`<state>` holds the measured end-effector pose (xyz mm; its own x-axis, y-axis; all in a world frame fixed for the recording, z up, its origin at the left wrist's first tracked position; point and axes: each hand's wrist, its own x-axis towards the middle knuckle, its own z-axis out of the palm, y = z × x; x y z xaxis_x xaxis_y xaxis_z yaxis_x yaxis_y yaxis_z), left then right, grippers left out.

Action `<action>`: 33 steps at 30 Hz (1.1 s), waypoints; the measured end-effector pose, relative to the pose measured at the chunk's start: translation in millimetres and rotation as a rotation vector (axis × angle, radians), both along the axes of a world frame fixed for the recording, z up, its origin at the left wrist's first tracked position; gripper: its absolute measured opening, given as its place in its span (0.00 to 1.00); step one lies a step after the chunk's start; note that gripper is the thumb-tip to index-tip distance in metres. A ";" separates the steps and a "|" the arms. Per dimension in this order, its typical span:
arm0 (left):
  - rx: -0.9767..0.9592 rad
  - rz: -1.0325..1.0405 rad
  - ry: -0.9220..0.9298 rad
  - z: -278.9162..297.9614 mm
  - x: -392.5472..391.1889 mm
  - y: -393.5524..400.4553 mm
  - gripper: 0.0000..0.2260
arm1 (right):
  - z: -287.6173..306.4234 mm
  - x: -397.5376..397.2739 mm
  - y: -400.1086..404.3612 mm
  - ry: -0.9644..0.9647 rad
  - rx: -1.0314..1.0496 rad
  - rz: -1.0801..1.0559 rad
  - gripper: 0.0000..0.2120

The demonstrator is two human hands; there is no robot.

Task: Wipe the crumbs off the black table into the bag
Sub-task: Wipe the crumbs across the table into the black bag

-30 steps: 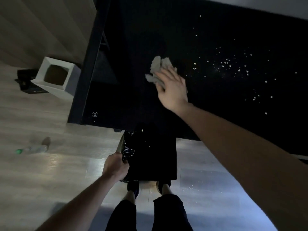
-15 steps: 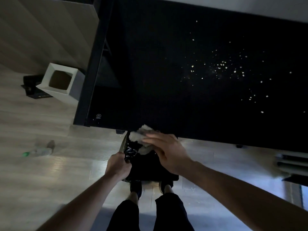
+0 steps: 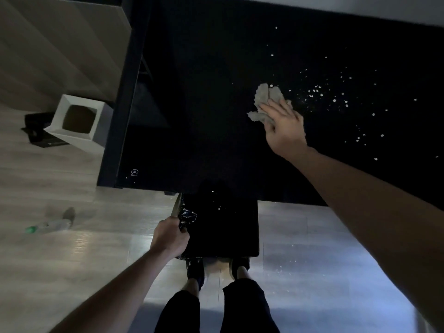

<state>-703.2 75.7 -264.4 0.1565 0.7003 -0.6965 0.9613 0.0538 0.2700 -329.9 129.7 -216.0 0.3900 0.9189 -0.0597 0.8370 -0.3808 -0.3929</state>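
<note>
Right hand [image 3: 284, 127] flat, fingers straight, pressing a rag [image 3: 265, 102] on the worktop [image 3: 204, 104] beside crumbs [image 3: 319, 92]; left hand [image 3: 169, 237] grips the bag [image 3: 216, 227] at lower centre.

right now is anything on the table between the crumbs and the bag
Nothing visible: the black table is bare from the crumbs and cloth down to the bag at its near edge.
</note>
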 end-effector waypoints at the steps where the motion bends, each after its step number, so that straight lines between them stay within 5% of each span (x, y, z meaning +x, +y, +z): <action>1: -0.001 -0.004 0.000 -0.3 0.8 0.3 0.09 | -3.1 -8.0 -4.7 -0.019 0.016 0.003 0.23; 15: -0.017 -0.009 0.027 16.4 -2.1 4.0 0.08 | 2.0 -151.3 -144.9 0.252 0.081 0.454 0.20; 20: 0.009 -0.020 0.031 20.3 -3.7 4.9 0.11 | 29.4 -141.8 -117.9 0.406 0.145 0.335 0.21; 24: 0.023 -0.008 0.024 20.3 -4.7 2.9 0.12 | 32.4 -109.9 -54.0 0.359 0.163 0.185 0.25; 28: 0.015 -0.012 -0.002 20.4 -4.7 -1.8 0.11 | 1.9 -93.6 -25.3 0.028 -0.021 0.193 0.30; 33: 0.012 -0.003 -0.011 19.3 -3.6 -6.9 0.10 | -7.1 -115.7 -54.2 0.062 0.070 0.295 0.26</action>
<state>-706.8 68.8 -245.1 0.1663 0.7085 -0.6858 0.9583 0.0477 0.2817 -445.6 75.5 -223.1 0.1036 0.9946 -0.0076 0.8811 -0.0954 -0.4631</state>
